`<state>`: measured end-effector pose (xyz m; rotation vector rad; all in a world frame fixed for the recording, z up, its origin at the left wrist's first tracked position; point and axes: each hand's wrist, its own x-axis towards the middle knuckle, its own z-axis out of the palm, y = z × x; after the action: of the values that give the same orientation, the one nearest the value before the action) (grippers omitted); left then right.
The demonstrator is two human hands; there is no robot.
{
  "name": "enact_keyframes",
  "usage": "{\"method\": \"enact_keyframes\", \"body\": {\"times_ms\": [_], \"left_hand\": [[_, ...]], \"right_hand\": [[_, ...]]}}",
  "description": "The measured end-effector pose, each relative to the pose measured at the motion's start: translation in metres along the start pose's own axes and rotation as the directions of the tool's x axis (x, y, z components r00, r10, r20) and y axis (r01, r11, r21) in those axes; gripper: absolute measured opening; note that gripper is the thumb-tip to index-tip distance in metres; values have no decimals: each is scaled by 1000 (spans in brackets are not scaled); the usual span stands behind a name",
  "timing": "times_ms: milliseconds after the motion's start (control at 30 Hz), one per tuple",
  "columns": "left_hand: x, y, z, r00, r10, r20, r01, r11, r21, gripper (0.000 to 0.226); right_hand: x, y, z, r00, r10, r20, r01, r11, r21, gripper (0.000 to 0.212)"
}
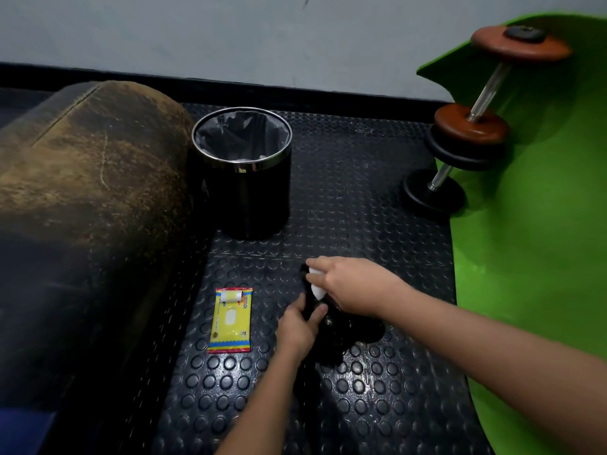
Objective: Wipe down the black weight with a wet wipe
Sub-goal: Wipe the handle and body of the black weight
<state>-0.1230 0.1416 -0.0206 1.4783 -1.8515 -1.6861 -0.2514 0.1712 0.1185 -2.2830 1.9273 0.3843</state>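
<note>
A black weight (348,330) lies on the studded black floor mat (345,405), mostly hidden by my hands and hard to make out against the mat. My left hand (300,325) grips its near-left part, thumb and fingers curled round it. My right hand (348,285) holds a white wet wipe (317,285) against the far end of the weight, fingers bent over the wipe. A yellow wet wipe pack (232,320) with its flap peeled back lies on the mat just left of my left hand.
A black bin (244,192) with a steel rim and grey liner stands beyond the hands. A worn brown padded bench (85,178) fills the left. At the right, a green mat (532,241) and two dumbbells (473,126) with brown and black plates.
</note>
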Motion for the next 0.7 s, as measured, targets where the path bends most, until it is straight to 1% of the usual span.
{"method": "enact_keyframes", "body": {"times_ms": [67, 133, 267, 333, 433, 500, 567, 667, 700], "left_hand": [[-2, 3, 0, 1000, 6, -8, -6, 1000, 19, 37], [0, 3, 1, 1000, 10, -17, -10, 999, 32, 33], [3, 1, 2, 999, 0, -34, 2, 998, 65, 31], [5, 0, 3, 999, -24, -33, 27, 998, 63, 33], [4, 3, 1, 999, -48, -26, 50, 997, 63, 31], [4, 2, 1, 999, -52, -18, 52, 998, 42, 30], [4, 2, 1, 999, -34, -24, 35, 999, 41, 30], [4, -1, 0, 1000, -21, 1, 21, 1000, 12, 38], [3, -2, 0, 1000, -17, 16, 17, 1000, -1, 43]], "right_hand": [[4, -4, 1, 1000, -15, 10, 15, 999, -48, 40], [14, -10, 2, 999, -4, 32, 7, 994, -109, 40], [44, -24, 6, 996, 39, 77, -16, 961, -274, 29], [55, -29, 8, 992, 58, 111, -19, 945, -328, 28], [65, -32, 13, 987, 48, 151, 17, 916, -401, 29], [66, -29, 13, 986, 54, 156, 3, 938, -348, 31], [59, -25, 9, 989, 80, 126, -52, 976, -212, 34], [38, -16, 2, 991, 89, 104, -85, 995, -47, 35], [30, -13, 1, 992, 89, 93, -88, 996, -8, 39]]}}
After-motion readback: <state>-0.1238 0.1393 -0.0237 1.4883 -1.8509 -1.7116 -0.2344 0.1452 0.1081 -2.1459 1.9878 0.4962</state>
